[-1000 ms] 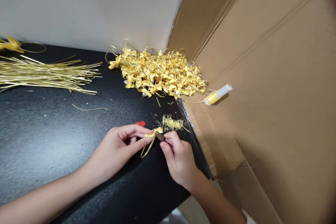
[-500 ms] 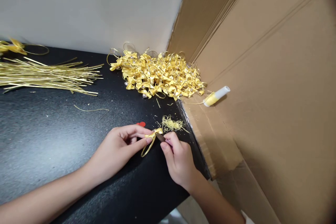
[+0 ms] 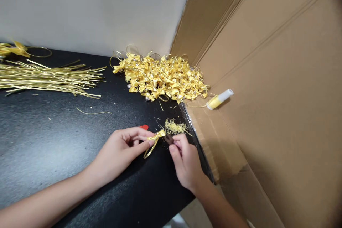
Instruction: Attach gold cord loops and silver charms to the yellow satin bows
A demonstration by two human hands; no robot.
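Pinched between the thumb and fingers of my left hand (image 3: 128, 144) is a yellow ribbon bow (image 3: 159, 134) with a gold wire loop hanging below it. My right hand (image 3: 185, 162) is closed around small dark-bladed thread snips (image 3: 169, 139), their handles mostly hidden in the palm. The blade tips are just right of the bow, with a narrow gap between. Behind the left fingers a red object (image 3: 144, 127) shows in part; its kind is hidden. A tangle of yellow thread scraps (image 3: 175, 126) lies just beyond the snips.
Many finished-looking yellow bows (image 3: 162, 78) are heaped against the wall. Gold wire ties (image 3: 53, 78) lie in a bundle at the left, with more bows (image 3: 16, 49) behind. A white tube wound with yellow thread (image 3: 220, 99) rests on the cardboard (image 3: 267, 96) at the right.
My right hand has drawn the snips slightly right, away from the bow. My left hand still pinches the bow in the same place.
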